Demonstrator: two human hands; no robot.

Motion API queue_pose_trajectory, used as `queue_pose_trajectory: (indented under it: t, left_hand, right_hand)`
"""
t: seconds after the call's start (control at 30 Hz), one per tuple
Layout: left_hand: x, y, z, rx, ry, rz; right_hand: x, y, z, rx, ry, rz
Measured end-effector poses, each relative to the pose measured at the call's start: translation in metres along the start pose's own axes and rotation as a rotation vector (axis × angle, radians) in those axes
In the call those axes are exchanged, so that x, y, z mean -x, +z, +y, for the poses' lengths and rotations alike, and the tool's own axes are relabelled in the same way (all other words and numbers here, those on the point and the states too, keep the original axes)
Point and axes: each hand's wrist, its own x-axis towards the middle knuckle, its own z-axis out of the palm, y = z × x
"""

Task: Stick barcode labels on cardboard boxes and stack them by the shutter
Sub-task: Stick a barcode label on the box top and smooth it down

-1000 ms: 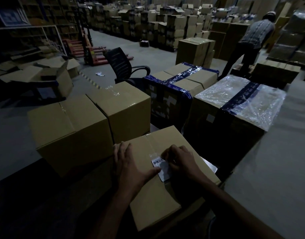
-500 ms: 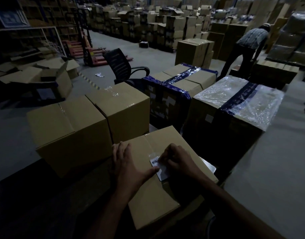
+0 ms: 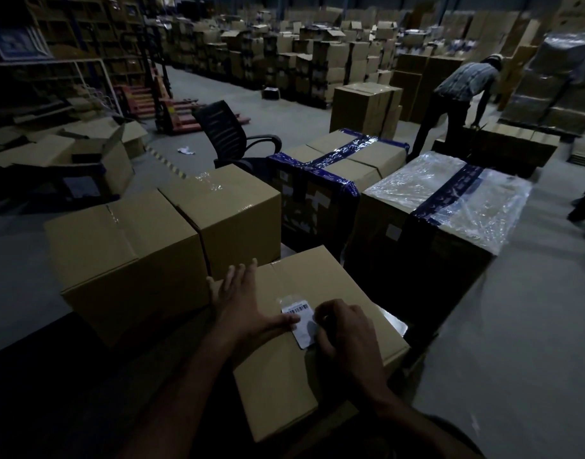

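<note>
A brown cardboard box [image 3: 284, 385] sits right in front of me, its top taped along the seam. On that top lies a white barcode label [image 3: 300, 321]. My left hand [image 3: 243, 303] rests flat on the box with fingers spread, its thumb touching the label's left edge. My right hand [image 3: 345, 329] has its fingers curled over the label's right edge and presses it down; part of the label is hidden under them.
Two plain brown boxes [image 3: 128, 256] [image 3: 231, 210] stand just beyond. Behind them are a blue-taped box [image 3: 334, 167] and a plastic-wrapped box [image 3: 450, 200]. A black office chair [image 3: 228, 134] and a bending person [image 3: 456, 97] are farther back. Bare grey floor [image 3: 516, 326] lies to the right.
My left hand has spread its fingers and shifted slightly forward on the box. My right hand slid from the label's top edge toward its right side, uncovering the barcode.
</note>
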Motion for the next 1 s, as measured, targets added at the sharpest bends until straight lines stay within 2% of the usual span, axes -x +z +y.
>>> queue_pose_trajectory:
  t: [0.13, 0.33, 0.5, 0.67, 1.0]
  left_hand:
    - [0.005, 0.0, -0.007, -0.051, -0.028, 0.052]
    - [0.04, 0.001, -0.011, -0.109, -0.228, 0.096]
    - [0.057, 0.011, -0.016, -0.05, -0.234, 0.208]
    - [0.057, 0.013, -0.016, -0.068, -0.226, 0.246]
    - [0.055, 0.014, -0.016, -0.081, -0.225, 0.254]
  right_hand:
    - [-0.009, -0.002, 0.001, -0.024, -0.013, -0.035]
    - [-0.039, -0.007, 0.013, 0.075, -0.123, -0.201]
    - [-0.048, -0.003, 0.002, 0.178, -0.114, -0.253]
    - [-0.037, 0.008, -0.011, 0.208, -0.054, -0.192]
    - [-0.043, 0.016, -0.038, 0.261, 0.166, -0.199]
